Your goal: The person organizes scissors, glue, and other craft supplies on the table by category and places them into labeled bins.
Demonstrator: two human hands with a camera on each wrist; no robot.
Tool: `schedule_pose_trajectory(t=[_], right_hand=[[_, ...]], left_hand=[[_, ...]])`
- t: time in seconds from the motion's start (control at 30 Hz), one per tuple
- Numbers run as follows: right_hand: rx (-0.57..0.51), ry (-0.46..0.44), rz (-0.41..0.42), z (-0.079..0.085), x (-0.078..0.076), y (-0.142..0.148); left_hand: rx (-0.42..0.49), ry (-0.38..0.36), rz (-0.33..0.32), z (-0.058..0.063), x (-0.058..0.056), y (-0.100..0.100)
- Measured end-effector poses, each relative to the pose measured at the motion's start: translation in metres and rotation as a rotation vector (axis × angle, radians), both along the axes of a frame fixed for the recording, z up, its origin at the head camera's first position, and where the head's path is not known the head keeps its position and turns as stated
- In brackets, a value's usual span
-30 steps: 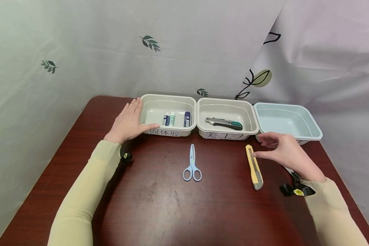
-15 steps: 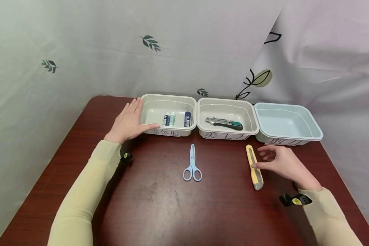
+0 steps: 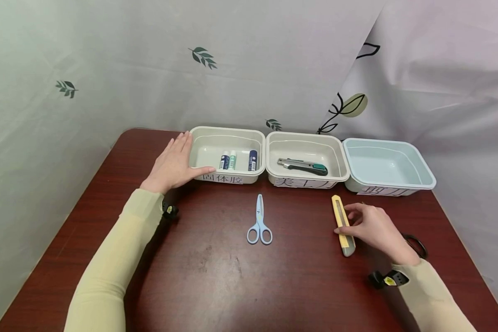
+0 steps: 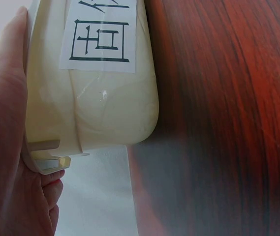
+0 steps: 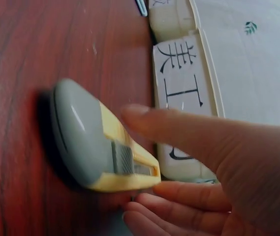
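Note:
A yellow utility knife [image 3: 341,216] with a grey end lies on the table at the right. My right hand [image 3: 375,230] is over it, thumb reaching across to its left side and fingers along its right side. In the right wrist view the thumb [image 5: 169,130] is blurred above the knife [image 5: 125,162], the fingertips near its narrow end. My left hand [image 3: 172,163] rests on the left end of the cream bin [image 3: 253,179], straight thumb along the front rim. In the left wrist view this bin [image 4: 110,108] stands beside the hand [image 4: 12,123].
Blue scissors [image 3: 259,221] lie mid-table. Glue sticks [image 3: 232,160] lie in the left bin. A black-and-green utility knife [image 3: 303,167] is in the middle bin [image 3: 274,173]. A light blue bin [image 3: 390,161] stands at the right. A patterned sheet [image 3: 232,92] hangs behind.
My right hand has come down and toward me from beside the light blue bin, its thumb now across the yellow utility knife. The left hand and the knife have stayed put.

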State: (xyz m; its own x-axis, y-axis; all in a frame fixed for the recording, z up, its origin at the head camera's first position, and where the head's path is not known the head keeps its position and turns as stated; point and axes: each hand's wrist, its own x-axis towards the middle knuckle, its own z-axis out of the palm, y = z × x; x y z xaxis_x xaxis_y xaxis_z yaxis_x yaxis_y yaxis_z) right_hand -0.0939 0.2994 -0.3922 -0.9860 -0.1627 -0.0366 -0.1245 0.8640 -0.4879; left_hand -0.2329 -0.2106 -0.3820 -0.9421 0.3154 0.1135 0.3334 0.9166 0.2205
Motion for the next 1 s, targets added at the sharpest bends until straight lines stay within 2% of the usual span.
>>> schedule_pose_trajectory(t=[0.63,1.0], right_hand=[[0.066,-0.005,0.059,0.0014,-0.0062,-0.0097],[0.08,-0.005,0.049,0.0012,-0.009,-0.0107]], left_hand=[[-0.009,-0.005,-0.002,0.0004,-0.0003,0.0003],[-0.006,-0.011,0.001,0.0003,-0.0005,0.0001]])
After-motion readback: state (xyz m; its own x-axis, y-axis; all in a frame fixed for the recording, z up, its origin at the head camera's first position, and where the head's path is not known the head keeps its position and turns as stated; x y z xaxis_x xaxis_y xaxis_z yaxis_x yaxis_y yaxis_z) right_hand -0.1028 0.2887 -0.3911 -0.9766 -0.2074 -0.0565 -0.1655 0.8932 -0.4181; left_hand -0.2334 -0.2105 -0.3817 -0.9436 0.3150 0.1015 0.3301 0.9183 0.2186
